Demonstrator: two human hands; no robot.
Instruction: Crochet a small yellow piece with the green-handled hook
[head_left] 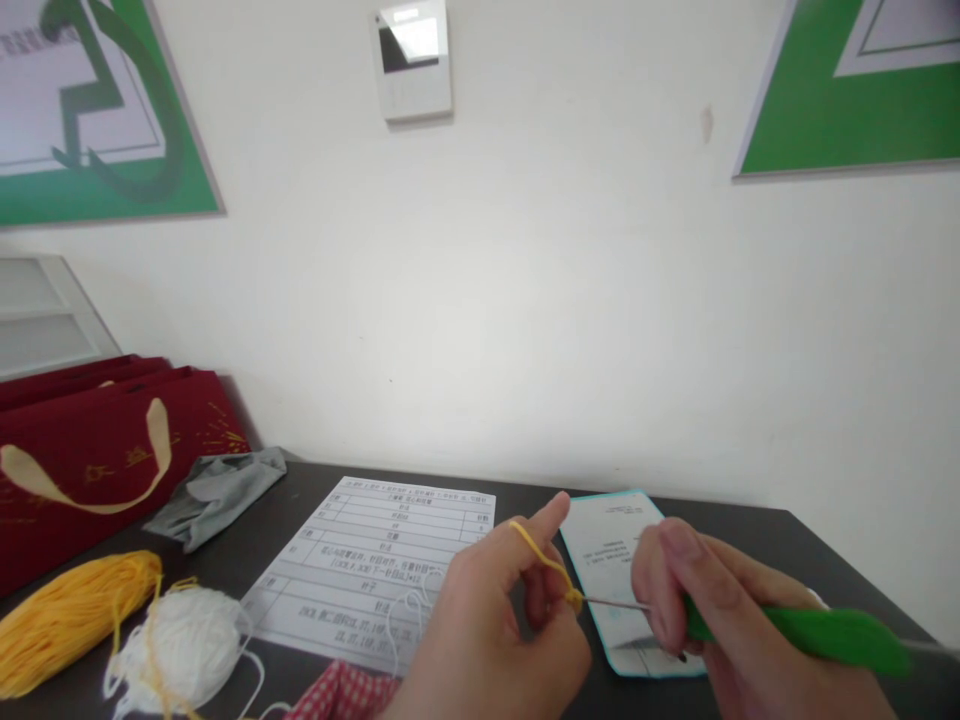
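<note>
My right hand grips the green handle of a crochet hook, its thin metal shaft pointing left. At the hook's tip sits a small knot of yellow yarn. My left hand is closed, pinching this yarn between thumb and fingers, with the strand looped over the raised index finger. Both hands are held above the dark table, close together. How far the hook goes through the stitch is too small to tell.
A printed sheet and a blue-edged card lie on the dark table. At left are a yellow skein, a white yarn ball, grey cloth, red gift bags and red checked fabric. A wall rises behind.
</note>
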